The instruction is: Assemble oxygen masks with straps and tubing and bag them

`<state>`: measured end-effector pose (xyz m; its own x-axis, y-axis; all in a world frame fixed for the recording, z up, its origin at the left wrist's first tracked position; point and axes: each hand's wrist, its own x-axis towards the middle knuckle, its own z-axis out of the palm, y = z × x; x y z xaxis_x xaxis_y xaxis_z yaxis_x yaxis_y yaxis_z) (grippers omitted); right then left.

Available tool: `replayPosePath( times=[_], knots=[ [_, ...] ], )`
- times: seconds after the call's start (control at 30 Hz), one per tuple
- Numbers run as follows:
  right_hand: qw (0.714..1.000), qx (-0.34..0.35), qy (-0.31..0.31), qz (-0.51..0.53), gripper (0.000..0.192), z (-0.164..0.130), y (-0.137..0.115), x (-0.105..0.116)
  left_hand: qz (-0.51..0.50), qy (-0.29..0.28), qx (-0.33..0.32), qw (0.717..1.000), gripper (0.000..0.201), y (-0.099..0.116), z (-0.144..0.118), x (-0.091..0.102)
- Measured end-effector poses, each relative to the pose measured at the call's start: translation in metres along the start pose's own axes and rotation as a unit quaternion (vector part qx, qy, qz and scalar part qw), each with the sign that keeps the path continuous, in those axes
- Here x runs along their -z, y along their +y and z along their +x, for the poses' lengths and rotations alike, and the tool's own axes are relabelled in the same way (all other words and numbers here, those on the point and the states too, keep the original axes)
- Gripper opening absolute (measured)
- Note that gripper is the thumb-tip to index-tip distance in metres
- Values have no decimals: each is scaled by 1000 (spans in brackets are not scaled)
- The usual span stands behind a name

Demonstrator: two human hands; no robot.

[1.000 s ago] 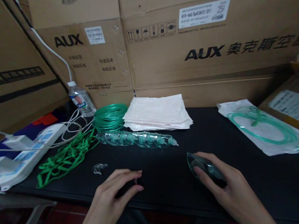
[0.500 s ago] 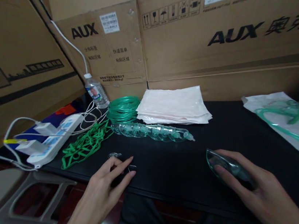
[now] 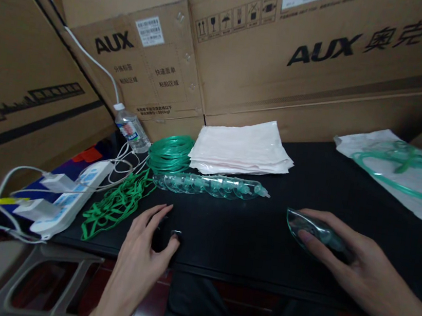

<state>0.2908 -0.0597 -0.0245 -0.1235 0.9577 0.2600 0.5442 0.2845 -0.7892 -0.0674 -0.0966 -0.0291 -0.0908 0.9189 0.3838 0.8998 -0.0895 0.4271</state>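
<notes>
My left hand (image 3: 140, 255) is spread, near left (small clear piece (image 3: 175, 232) at its thumb); it should close gently. My right hand (image 3: 364, 253) pinches the green-tinted mask (image 3: 318, 230), near right; light pressure suits.

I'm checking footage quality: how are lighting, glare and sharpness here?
Head view: dim overall, the black table showing little detail. Head view: bright glints along the green masks. Head view: tiny shiny piece by the left hand too indistinct to identify.
</notes>
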Motion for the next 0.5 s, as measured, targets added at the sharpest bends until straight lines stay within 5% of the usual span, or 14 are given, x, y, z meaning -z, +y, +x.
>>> replayPosePath(
  times=[0.5],
  knots=[
    [1000,-25,-7,7,33,-1,-5,3,-23,37,94,995,39,-1,12,2]
  ],
)
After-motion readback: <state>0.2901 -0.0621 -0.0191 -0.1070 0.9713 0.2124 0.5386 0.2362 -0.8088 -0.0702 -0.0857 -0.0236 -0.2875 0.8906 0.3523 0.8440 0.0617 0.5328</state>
